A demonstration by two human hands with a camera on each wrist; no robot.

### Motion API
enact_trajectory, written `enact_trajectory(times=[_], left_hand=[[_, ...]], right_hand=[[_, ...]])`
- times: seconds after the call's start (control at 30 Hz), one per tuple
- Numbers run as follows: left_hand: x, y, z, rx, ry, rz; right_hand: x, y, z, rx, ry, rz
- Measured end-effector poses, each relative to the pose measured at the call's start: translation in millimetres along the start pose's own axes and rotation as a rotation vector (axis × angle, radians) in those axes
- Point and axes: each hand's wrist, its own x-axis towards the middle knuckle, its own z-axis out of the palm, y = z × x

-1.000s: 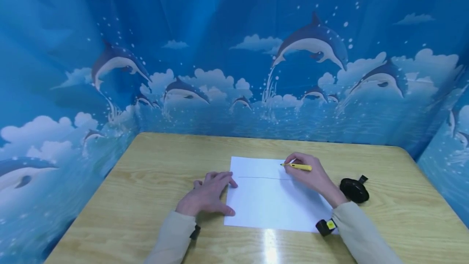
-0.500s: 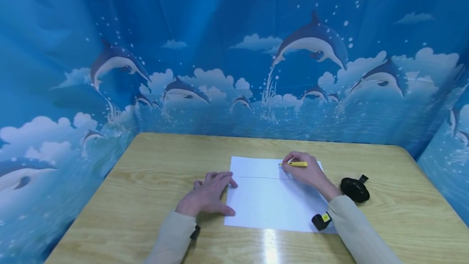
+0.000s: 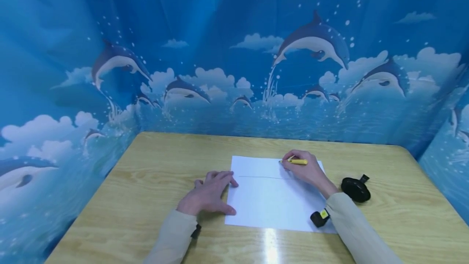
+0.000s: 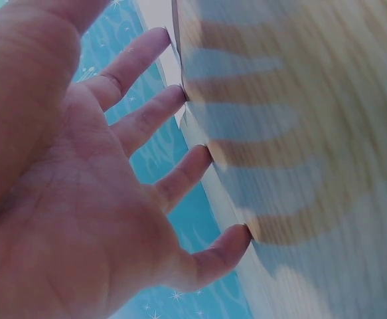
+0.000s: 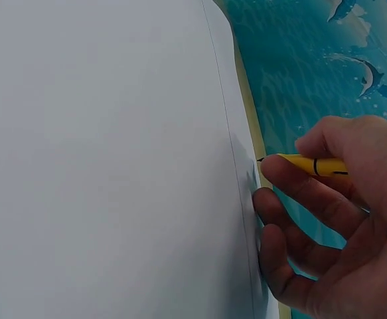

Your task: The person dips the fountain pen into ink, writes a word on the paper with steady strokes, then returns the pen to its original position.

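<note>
A white sheet of paper (image 3: 271, 203) lies on the wooden table, with one thin dark line running across its upper part. Near the sheet's top edge, my right hand (image 3: 304, 168) pinches a yellow pen (image 3: 301, 161) between thumb and fingers. The dark tip of the yellow pen (image 5: 306, 164) points left in the head view, at the paper's far margin; whether it touches is unclear. My left hand (image 3: 209, 194) is spread at the sheet's left edge, its thumb and index finger reaching onto the paper. In the left wrist view, the fingertips (image 4: 230, 242) rest on the surface.
A black rounded object (image 3: 355, 190) with a small tab sits on the table (image 3: 165, 154) to the right of the paper. Behind the table hangs a blue curtain (image 3: 220, 113) printed with dolphins. A small black device (image 3: 320, 218) is worn at the right wrist.
My right hand has shifted slightly left and away from me with the pen, whose barrel now lies more level. The left hand and the paper stay put.
</note>
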Motion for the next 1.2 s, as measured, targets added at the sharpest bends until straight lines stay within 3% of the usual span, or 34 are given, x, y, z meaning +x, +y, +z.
enact_trajectory(times=[0.33, 1.2], left_hand=[[-0.1, -0.6, 1.1, 0.015, 0.012, 0.015], [1.6, -1.1, 1.8, 0.005, 0.007, 0.017]], right_hand=[[3.7, 5.4, 0.7, 0.016, -0.008, -0.024], [6.5, 7.2, 2.7, 0.032, -0.005, 0.018]])
